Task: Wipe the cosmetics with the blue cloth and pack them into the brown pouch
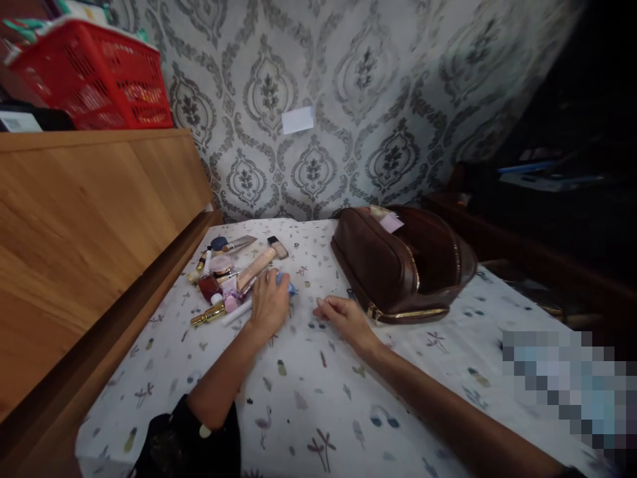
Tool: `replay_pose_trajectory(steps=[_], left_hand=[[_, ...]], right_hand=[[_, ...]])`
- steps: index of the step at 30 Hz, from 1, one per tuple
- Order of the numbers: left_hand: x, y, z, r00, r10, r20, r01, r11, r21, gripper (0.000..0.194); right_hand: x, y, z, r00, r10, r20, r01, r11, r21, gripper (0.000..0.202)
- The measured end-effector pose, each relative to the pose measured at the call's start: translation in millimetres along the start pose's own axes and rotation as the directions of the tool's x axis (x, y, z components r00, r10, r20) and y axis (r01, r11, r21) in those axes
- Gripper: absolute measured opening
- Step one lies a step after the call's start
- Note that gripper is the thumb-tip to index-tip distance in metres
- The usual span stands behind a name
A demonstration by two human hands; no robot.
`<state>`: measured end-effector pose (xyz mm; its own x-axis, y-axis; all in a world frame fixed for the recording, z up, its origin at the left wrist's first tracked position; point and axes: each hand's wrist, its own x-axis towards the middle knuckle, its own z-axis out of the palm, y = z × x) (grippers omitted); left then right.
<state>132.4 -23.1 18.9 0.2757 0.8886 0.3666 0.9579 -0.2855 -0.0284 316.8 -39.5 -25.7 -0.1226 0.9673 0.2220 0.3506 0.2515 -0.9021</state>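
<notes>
My left hand (270,302) is curled over a small blue item (286,283), which looks like a tube or packet and is mostly hidden by the fingers. Close beside it lies a cluster of cosmetics: a long peach tube (256,269), a round compact (221,265), a dark red bottle (210,287), a gold-capped bottle (209,314) and a small pink-capped tube (229,295). Behind that hand lies a foundation bottle (277,247) with a black cap. My right hand (344,320) hovers low over the cloth, fingers curled together, nothing visible in them. A brown toiletry bag (373,255) stands unzipped beyond it.
The patterned white cloth (308,398) covers the work surface. Along the left runs a wooden panel (109,219), with a red basket (119,79) on top. Patterned wallpaper (338,86) rises behind, bearing a white plate (297,120). A blurred patch (562,378) lies at right.
</notes>
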Motion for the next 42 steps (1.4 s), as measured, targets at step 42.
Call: replay_pose_trajectory(steps=[42], left_hand=[[9.8, -71.3, 5.2, 0.974, -0.183, 0.132, 0.158, 0.972, 0.176, 0.034]], right_hand=[[-17.7, -14.0, 1.2, 0.993, -0.071, 0.092, 0.078, 0.994, -0.077, 0.018]])
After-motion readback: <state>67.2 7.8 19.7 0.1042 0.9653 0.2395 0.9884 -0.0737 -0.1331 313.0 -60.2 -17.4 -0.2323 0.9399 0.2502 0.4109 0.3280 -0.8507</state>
